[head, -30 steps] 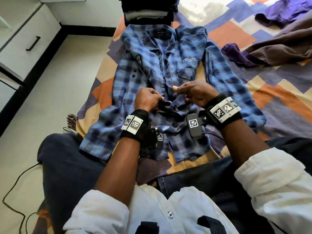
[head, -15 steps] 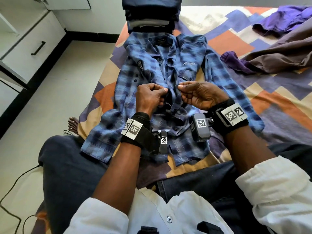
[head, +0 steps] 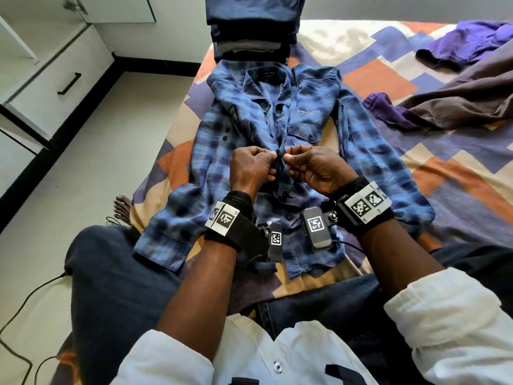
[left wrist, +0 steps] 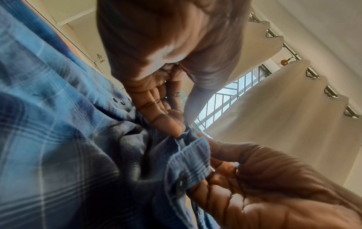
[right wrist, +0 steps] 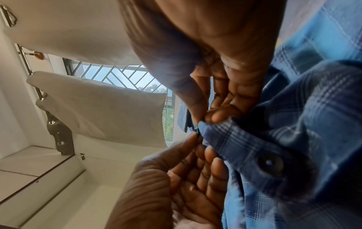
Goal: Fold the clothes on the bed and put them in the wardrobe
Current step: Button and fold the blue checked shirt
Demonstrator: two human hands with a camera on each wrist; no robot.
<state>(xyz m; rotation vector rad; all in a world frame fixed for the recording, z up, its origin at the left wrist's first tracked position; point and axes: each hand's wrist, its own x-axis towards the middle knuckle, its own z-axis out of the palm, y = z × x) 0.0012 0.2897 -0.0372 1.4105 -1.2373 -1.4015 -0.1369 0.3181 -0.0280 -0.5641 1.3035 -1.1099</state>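
A blue plaid shirt (head: 302, 115) lies face up on the patterned bed (head: 374, 79), collar away from me and sleeves spread. My left hand (head: 258, 165) and right hand (head: 305, 162) meet at the front placket, at mid-chest. Each pinches one edge of the placket between thumb and fingers. In the left wrist view my left hand (left wrist: 225, 170) grips the buttoned edge of the shirt (left wrist: 58, 124). In the right wrist view my right hand (right wrist: 192, 178) pinches the shirt (right wrist: 293, 124) opposite the left hand (right wrist: 225, 96). Lower buttons look fastened.
A stack of folded dark clothes (head: 252, 20) sits just beyond the collar. Loose purple (head: 472, 37) and brown (head: 458, 93) garments lie at the right of the bed. A white drawer unit (head: 63, 73) stands left, across bare floor with a cable (head: 27, 301).
Both hands have moved up the placket, away from me, from a lower button to one near the chest pocket. The shirt itself has stayed in place.
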